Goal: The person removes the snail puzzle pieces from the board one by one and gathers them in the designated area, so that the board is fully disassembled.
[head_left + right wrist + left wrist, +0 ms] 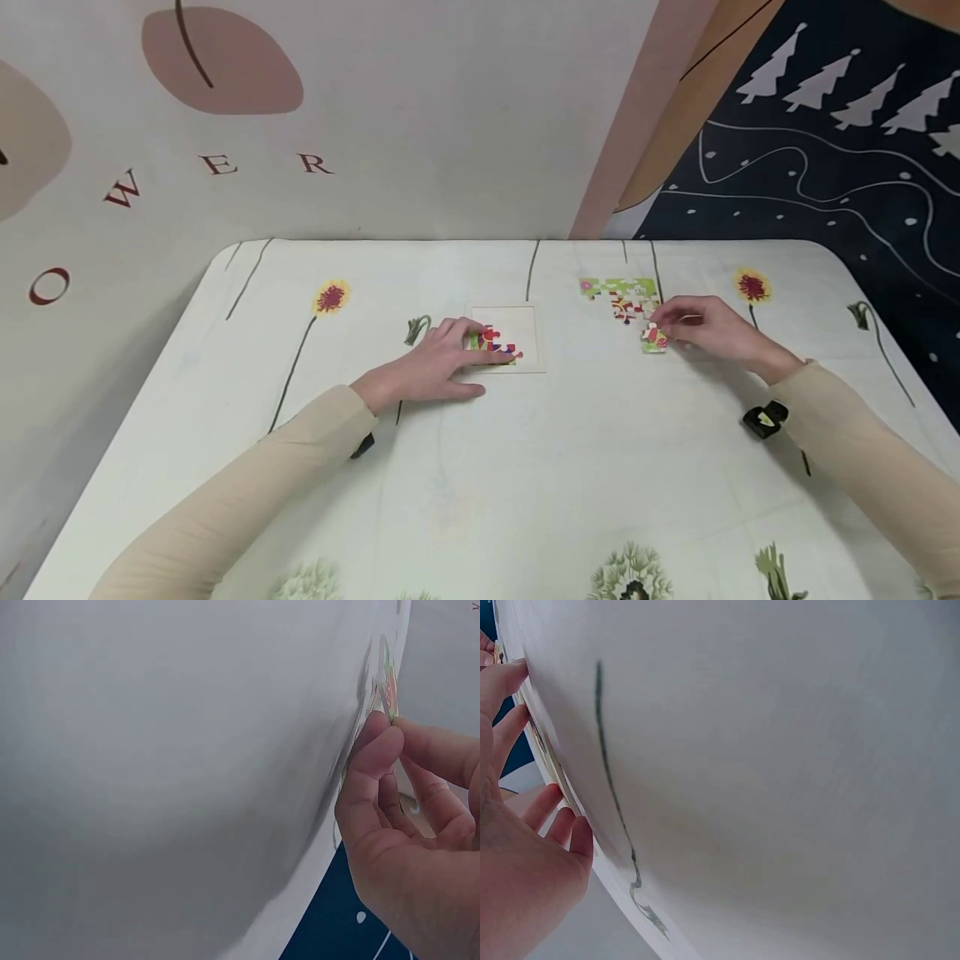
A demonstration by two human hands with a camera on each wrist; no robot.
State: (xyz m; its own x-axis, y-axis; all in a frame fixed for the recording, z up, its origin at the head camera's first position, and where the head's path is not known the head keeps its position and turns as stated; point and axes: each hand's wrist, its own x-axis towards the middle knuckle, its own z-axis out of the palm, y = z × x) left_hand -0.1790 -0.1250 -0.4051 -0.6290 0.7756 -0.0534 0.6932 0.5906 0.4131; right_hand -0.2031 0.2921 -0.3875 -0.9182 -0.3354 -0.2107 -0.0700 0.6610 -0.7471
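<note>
My left hand (435,364) lies over a pale square puzzle board (522,323), its fingers extended across the left side. Several joined colourful jigsaw pieces (491,337) fill the lower left of that board, partly covered by the fingers. In the left wrist view the fingers (546,806) reach to the thin board edge. Off to the right, my right hand (711,329) pinches a green and red jigsaw piece (654,337) between thumb and fingertips. The right wrist view shows this piece (390,686) tilted up, nearly edge-on. Just beyond that hand lie several other jigsaw pieces (637,287).
A white tablecloth (570,467) with printed flowers covers the table. Behind its far edge stands a pale wall (450,167) with printed letters, beside a dark tree-patterned surface (795,167) at the right. A black strapped device (765,419) sits at my right wrist.
</note>
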